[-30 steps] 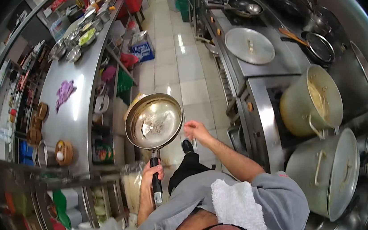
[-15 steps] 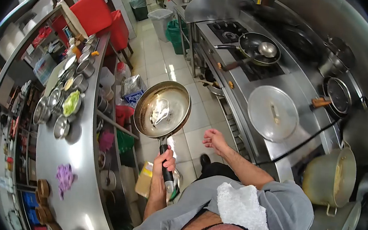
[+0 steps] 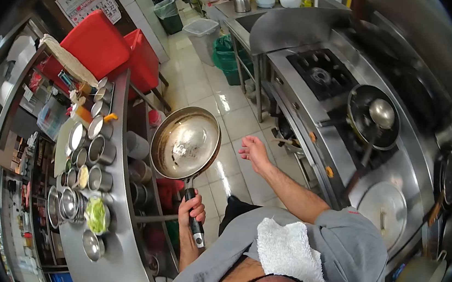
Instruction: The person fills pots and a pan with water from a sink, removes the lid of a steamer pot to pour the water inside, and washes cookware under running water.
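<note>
My left hand (image 3: 191, 209) is closed around the black handle of a steel frying pan (image 3: 184, 141). The pan hangs over the aisle, its inside facing up, worn brown near the rim and reflecting light. To its right, my right hand (image 3: 255, 154) is in the air with loosely bent fingers apart, touching nothing. On the stove beyond that hand sits a dark wok (image 3: 356, 113) with a metal ladle (image 3: 382, 113) resting in it.
A steel counter (image 3: 117, 234) on the left bears metal bowls and lettuce (image 3: 97, 215). Along the right runs the stove (image 3: 297, 90), with a round lid (image 3: 390, 205) on its near part. Red bins (image 3: 95, 45) and a green-lined bin (image 3: 226, 58) stand ahead.
My view has moved forward along the aisle, so the counter items and stove lid appear lower. The pan has shifted slightly left in view, still in my left hand; my right hand stays free.
</note>
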The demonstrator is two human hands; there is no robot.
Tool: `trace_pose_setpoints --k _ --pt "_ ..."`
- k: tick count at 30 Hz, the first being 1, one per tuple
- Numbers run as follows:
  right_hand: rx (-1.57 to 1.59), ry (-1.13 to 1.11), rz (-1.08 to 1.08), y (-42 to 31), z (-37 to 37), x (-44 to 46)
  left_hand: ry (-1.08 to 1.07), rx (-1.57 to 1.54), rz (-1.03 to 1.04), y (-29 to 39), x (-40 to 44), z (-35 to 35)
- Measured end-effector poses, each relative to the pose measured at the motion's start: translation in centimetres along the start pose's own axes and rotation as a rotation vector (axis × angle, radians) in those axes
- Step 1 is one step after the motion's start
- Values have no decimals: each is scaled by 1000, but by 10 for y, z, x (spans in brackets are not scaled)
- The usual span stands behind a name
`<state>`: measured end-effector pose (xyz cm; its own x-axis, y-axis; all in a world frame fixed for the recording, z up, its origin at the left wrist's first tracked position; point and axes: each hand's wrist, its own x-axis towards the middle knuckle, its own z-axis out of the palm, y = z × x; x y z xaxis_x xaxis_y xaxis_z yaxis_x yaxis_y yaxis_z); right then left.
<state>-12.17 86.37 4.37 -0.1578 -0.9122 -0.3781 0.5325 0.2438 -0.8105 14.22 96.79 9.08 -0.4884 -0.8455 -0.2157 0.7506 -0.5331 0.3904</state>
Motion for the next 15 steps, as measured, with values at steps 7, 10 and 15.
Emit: trace_pose_setpoints --k 7,10,15 --pt "122 -2 -37 -47 94 226 36 242 -11 154 166 -25" --pt "146 131 -253 -108 116 324 14 290 -78 222 250 -14" --pt "200 366 -605 -245 124 473 5 530 -157 295 383 33"
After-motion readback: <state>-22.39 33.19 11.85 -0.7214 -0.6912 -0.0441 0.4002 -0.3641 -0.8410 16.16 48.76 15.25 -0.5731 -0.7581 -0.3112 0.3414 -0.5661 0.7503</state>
